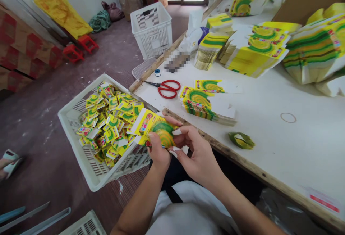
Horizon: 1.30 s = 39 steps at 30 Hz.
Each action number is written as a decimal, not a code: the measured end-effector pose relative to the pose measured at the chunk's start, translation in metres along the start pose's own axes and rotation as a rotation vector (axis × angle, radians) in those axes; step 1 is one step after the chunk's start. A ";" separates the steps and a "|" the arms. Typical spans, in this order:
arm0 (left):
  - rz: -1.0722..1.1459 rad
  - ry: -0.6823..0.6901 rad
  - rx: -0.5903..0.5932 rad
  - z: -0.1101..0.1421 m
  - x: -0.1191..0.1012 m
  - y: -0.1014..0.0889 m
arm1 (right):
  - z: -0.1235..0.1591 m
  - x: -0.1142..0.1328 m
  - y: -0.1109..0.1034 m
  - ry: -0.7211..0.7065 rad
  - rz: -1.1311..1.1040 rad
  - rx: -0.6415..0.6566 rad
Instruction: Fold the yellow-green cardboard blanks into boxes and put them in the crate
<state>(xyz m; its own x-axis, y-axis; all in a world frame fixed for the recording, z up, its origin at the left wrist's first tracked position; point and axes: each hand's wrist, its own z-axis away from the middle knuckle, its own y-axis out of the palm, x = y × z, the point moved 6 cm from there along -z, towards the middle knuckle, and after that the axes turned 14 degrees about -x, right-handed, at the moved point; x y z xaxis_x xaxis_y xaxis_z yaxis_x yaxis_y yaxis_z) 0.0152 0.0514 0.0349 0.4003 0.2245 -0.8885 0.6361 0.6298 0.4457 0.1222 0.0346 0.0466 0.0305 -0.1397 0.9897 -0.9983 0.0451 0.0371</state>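
A yellow and green printed carton with white flaps is held up over the table's wooden edge. My left hand grips it from below and the side, thumb across its printed face. My right hand pinches the carton's near end between thumb and fingers, its fingertips partly wrapped in white. Just left of the hands, a white plastic crate holds many small cartons of the same print. On the table beyond my hands lies a stack of flat cartons.
Red-handled scissors lie open near the table's left edge. Larger carton stacks stand farther back. A green peel and a rubber band lie on the table. Another white crate and red stools are on the floor.
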 end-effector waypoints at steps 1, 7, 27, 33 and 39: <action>-0.006 -0.022 -0.002 0.001 0.002 -0.001 | 0.000 0.001 -0.001 -0.031 0.050 -0.016; 0.007 -0.072 -0.045 0.002 0.006 -0.009 | 0.001 0.002 0.001 0.009 -0.018 0.053; 0.029 0.012 0.012 -0.007 -0.005 0.000 | 0.006 0.000 0.011 0.015 -0.107 0.172; -0.022 -0.008 -0.063 -0.007 -0.001 -0.010 | 0.003 -0.001 0.008 0.001 -0.053 0.173; 0.007 -0.018 0.005 -0.005 -0.002 -0.003 | 0.004 -0.004 0.008 0.026 -0.097 0.170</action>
<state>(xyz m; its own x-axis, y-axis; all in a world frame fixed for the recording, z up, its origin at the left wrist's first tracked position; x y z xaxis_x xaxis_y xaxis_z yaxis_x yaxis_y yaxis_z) 0.0097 0.0527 0.0353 0.4166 0.2158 -0.8831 0.6367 0.6242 0.4528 0.1136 0.0311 0.0424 0.1257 -0.1096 0.9860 -0.9846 -0.1354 0.1105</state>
